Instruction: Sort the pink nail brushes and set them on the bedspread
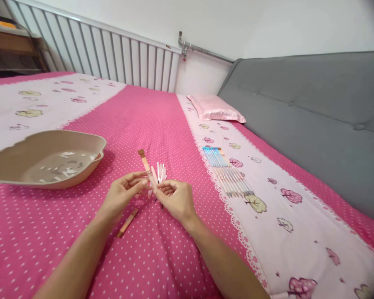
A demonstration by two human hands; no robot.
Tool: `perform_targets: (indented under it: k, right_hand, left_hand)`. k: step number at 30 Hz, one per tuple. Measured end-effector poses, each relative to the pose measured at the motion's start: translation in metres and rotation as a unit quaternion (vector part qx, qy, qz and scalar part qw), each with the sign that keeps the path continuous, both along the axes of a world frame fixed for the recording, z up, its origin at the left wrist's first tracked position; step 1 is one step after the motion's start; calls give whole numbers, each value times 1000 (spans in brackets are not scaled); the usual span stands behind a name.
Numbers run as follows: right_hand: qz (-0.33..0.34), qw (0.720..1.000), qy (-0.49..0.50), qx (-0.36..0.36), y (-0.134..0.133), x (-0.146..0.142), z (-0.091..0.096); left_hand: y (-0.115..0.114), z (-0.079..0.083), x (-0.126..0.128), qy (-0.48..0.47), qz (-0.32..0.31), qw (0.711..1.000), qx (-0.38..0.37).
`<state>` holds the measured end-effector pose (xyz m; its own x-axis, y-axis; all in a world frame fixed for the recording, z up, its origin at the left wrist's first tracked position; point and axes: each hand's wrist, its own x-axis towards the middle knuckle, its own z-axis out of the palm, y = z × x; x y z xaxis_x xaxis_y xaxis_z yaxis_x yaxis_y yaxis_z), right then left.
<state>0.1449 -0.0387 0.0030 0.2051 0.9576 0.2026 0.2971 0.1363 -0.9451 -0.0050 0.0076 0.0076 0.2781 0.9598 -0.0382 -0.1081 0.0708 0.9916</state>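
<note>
My left hand [129, 187] has its fingers closed around the middle of a pen with a tan and brown upper end [144, 159]. At the pen's pale pink lower end, my right hand [176, 198] pinches with thumb and fingers. Behind and beneath the fingers lie several thin white refills with dark ends [162, 171] and pale pink pen parts [160, 169], partly hidden by the hands. An orange-tan pen piece with a brown end [127, 223] rests on the pink dotted bedspread [149, 257], just below my left hand.
On the left stands a beige basin [81, 141] with small white pieces inside. Rows of pens, blue-topped [216, 157] and pale pink [233, 182], lie on the right. Farther back are a pink pillow [216, 108], a grey headboard [305, 91] and a white radiator [112, 50].
</note>
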Motion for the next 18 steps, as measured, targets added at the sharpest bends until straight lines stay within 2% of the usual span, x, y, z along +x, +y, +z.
perform_targets:
  k: [5,9,12,18]
  right_hand:
    - [-53,998,-20,6,8,22,12]
    - [-106,991,-86,-8,13,65,18]
    - [-171,965,-194,-51,19,108,18]
    - [-303,909,-262,-118,38,192,15]
  left_hand:
    - [3,-1,-6,21,22,999,10]
    - [3,-1,-6,24,21,999,8]
    - [2,1,-5,28,24,999,3]
    - [2,3,-5,18,55,998,-15]
